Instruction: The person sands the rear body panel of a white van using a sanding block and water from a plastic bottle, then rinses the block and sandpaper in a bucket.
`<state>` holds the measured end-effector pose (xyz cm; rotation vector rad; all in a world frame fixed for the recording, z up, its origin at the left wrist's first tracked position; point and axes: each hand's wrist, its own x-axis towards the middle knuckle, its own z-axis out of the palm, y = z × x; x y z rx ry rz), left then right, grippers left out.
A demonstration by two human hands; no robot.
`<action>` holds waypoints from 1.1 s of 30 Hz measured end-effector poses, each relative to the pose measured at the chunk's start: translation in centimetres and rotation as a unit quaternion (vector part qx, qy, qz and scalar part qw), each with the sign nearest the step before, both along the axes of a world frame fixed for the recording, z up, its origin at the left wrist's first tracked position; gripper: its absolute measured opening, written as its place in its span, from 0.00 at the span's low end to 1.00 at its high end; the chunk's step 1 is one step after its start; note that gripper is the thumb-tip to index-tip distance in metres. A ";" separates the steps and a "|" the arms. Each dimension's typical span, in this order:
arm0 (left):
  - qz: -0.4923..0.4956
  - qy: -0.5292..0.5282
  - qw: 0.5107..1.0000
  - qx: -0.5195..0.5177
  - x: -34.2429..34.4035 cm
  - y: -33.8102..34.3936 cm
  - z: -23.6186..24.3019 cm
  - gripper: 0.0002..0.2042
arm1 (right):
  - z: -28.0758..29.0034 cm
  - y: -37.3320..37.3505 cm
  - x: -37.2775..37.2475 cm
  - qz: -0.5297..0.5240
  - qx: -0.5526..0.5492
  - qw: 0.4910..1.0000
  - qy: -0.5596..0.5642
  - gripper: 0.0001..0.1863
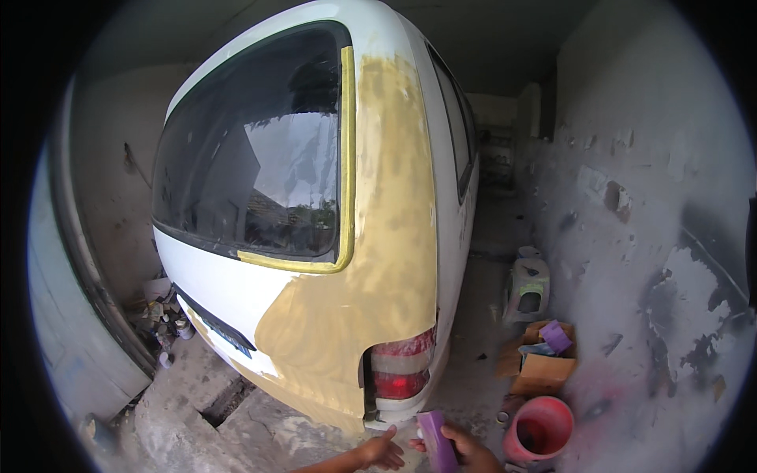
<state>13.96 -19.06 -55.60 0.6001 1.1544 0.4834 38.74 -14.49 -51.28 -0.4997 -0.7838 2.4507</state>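
My left hand (381,451), fingers apart and empty, is low in the middle, below the rear bumper of a white van. My right hand (465,448) grips a purple rectangular block (436,441) just to its right, with a small white bit at the block's left side. Tan filler (394,189) covers the van's rear corner and lower panel, around a red taillight (400,378) that has a dark gap beside it. Yellow tape (346,158) runs along the right and bottom edges of the dark rear window (252,158).
A red bucket (568,422), cardboard box (540,370) and plastic stool (527,276) stand along the scuffed right wall (631,197). A narrow passage runs beside the van. Cans and clutter (169,319) lie at left near a pale door (91,299); the floor (173,402) has a rectangular hole.
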 end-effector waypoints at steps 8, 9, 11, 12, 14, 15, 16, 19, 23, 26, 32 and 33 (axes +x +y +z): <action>0.091 0.620 0.362 0.690 1.3 11.6 27.5 0.36 | -8.1 4.3 9.8 -0.106 0.042 0.979 -0.166 0.21; 0.105 0.658 0.337 0.665 1.6 13.6 29.5 0.37 | -11.5 5.5 11.2 -0.122 0.131 0.956 -0.232 0.17; 0.142 0.705 0.291 0.630 2.7 17.4 32.9 0.39 | -17.6 8.9 13.2 -0.163 0.309 0.870 -0.348 0.17; 0.164 0.723 0.271 0.614 2.9 18.9 34.3 0.40 | -16.8 9.8 13.1 -0.176 0.235 0.900 -0.321 0.19; 0.218 0.752 0.232 0.577 2.9 22.1 37.8 0.43 | -11.6 9.5 14.0 -0.203 0.080 0.939 -0.264 0.23; 0.243 0.753 0.219 0.571 3.2 23.6 39.9 0.43 | -9.9 9.4 14.8 -0.225 0.072 0.934 -0.268 0.23; 0.268 0.755 0.207 0.562 3.3 24.9 42.1 0.43 | -8.5 9.3 15.6 -0.242 0.063 0.929 -0.272 0.23; 0.305 0.758 0.187 0.545 2.7 29.4 49.4 0.43 | -7.7 9.6 18.7 -0.253 0.071 0.928 -0.266 0.23; 0.304 0.771 0.175 0.532 0.5 33.5 57.4 0.40 | -11.0 11.4 19.8 -0.256 0.028 0.921 -0.293 0.26; 0.265 0.791 0.156 0.529 -1.2 34.7 60.8 0.33 | -10.5 12.1 20.2 -0.228 0.045 0.926 -0.296 0.28; 0.022 0.851 0.054 0.522 0.6 33.3 60.0 0.29 | -12.4 12.5 20.7 -0.244 0.065 0.930 -0.266 0.28; 0.002 0.850 0.008 0.527 0.7 32.3 58.3 0.28 | -9.9 12.9 20.4 -0.224 0.072 0.934 -0.269 0.27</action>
